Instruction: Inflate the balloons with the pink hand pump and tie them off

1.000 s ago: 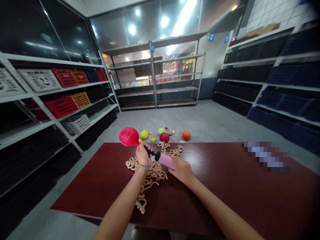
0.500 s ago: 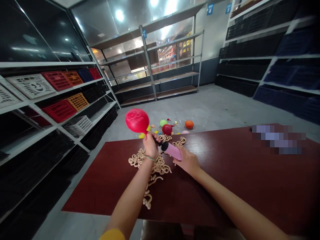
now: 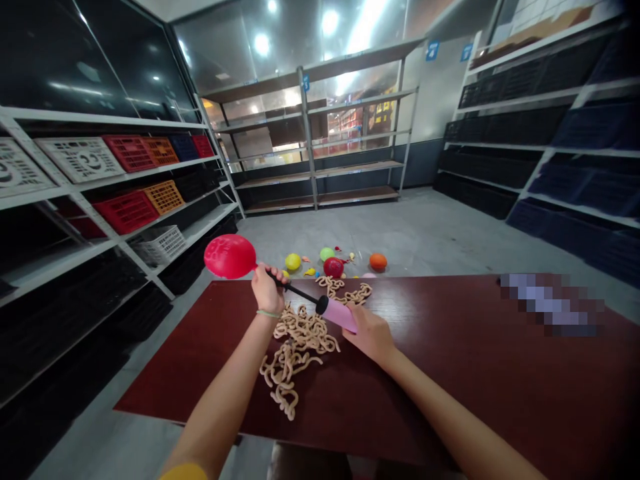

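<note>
A pink balloon pump (image 3: 340, 315) with a black rod stretches between my two hands above the table (image 3: 430, 373). My right hand (image 3: 371, 339) is wrapped round its pink barrel. At the rod's far end, my left hand (image 3: 270, 289) closes on the black end part and the neck of a red balloon (image 3: 230, 257). The balloon is partly filled and points away to the left. A length of black rod shows between the left hand and the barrel. Beneath the pump lies a tangled heap of beige, cord-like pieces (image 3: 305, 330).
Beyond the table's far edge, several balloons lie on the floor, among them an orange balloon (image 3: 378, 262), a dark red balloon (image 3: 333, 268) and a yellow balloon (image 3: 293, 261). A blurred-out object (image 3: 547, 303) lies at the table's right. Shelves with crates (image 3: 127, 212) stand on the left.
My left hand has moved left with the balloon, drawing the black rod out of the barrel. My right hand has stayed nearly in place. The view has tilted slightly.
</note>
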A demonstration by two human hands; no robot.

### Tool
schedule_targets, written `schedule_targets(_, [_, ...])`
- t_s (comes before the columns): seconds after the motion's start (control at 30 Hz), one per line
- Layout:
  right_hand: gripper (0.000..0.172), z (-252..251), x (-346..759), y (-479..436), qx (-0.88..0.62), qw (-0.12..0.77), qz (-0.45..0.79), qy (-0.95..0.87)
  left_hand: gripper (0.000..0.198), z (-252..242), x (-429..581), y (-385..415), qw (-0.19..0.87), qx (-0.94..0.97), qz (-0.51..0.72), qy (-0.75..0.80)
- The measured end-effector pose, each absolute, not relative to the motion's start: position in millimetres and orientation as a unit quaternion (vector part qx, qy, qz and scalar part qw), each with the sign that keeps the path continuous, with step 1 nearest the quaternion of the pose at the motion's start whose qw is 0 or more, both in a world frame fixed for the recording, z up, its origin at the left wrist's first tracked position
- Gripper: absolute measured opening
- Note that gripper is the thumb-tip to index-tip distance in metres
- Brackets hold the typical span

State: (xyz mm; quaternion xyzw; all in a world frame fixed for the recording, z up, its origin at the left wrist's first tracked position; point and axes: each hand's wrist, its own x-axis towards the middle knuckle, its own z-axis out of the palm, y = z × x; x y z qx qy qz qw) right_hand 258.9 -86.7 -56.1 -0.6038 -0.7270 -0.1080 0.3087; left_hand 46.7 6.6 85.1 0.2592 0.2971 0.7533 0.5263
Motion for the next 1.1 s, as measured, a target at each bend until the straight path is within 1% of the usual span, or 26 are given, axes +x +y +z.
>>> schedule_targets(0.07, [0.043,-58.9,259.6,-85.4,-0.613,0.320,-0.096,-0.716,0.024,89.0,51.1,9.0,0.504,0.271,0.769,0.285])
schedule_targets(0.17, [0.044,-62.9,262.3,-83.1,-0.629,0.332,-0.085,-0.697,0.025,75.6,77.5,9.1,0.481,0.276,0.786,0.273])
schedule_targets(0.3, [0.049,-62.0,266.3,-82.1,-0.650,0.325,-0.080,-0.682,0.028,38.2,125.3,0.7,0.527,0.283,0.747,0.290])
schedule_targets(0.4, [0.049,-57.1,266.5,-83.9,-0.651,0.317,-0.085,-0.684,0.029,22.4,141.3,-5.0,0.538,0.271,0.731,0.320])
schedule_targets(0.53, [0.044,-53.4,263.1,-86.3,-0.634,0.310,-0.084,-0.704,0.029,36.0,121.4,-1.9,0.540,0.275,0.727,0.324])
schedule_targets(0.73, [0.040,-58.2,260.1,-86.0,-0.609,0.328,-0.079,-0.718,0.027,93.7,59.0,13.1,0.482,0.279,0.774,0.301])
schedule_targets(0.83, [0.041,-60.8,261.8,-85.1,-0.609,0.336,-0.073,-0.715,0.024,110.4,46.8,18.5,0.471,0.276,0.784,0.295])
schedule_targets(0.93, [0.045,-62.1,265.5,-84.5,-0.624,0.333,-0.070,-0.703,0.021,104.4,61.3,15.2,0.451,0.256,0.805,0.287])
schedule_targets(1.0, [0.047,-62.4,268.1,-84.3,-0.631,0.333,-0.069,-0.697,0.019,88.5,84.7,8.1,0.438,0.259,0.810,0.289])
schedule_targets(1.1, [0.048,-61.4,270.2,-84.2,-0.636,0.344,-0.065,-0.688,0.022,56.9,123.9,-4.2,0.464,0.295,0.776,0.309])
